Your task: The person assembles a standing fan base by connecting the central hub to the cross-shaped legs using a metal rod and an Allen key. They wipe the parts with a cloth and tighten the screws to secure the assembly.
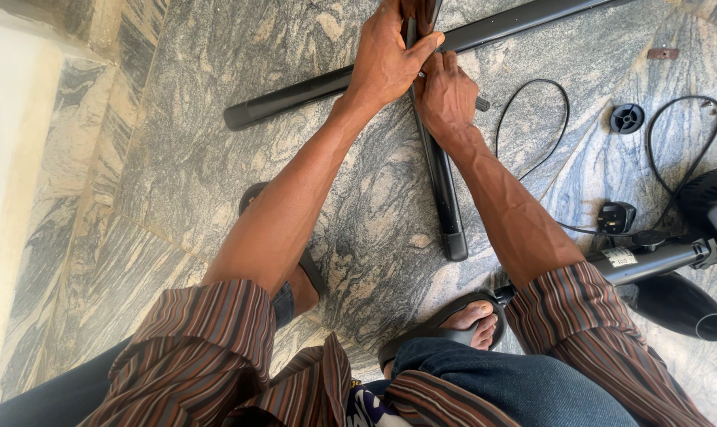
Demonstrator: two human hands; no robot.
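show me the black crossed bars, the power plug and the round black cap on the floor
crossed black bars [441,186], head view, mid-shaft of the near bar
power plug [616,217], head view, plug body
round black cap [626,118], head view, its centre

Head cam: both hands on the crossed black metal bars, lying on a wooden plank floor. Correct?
Not quite. The left hand and right hand do grip the crossed black metal bars, but the head view shows a grey veined polished stone floor, not wooden planks.
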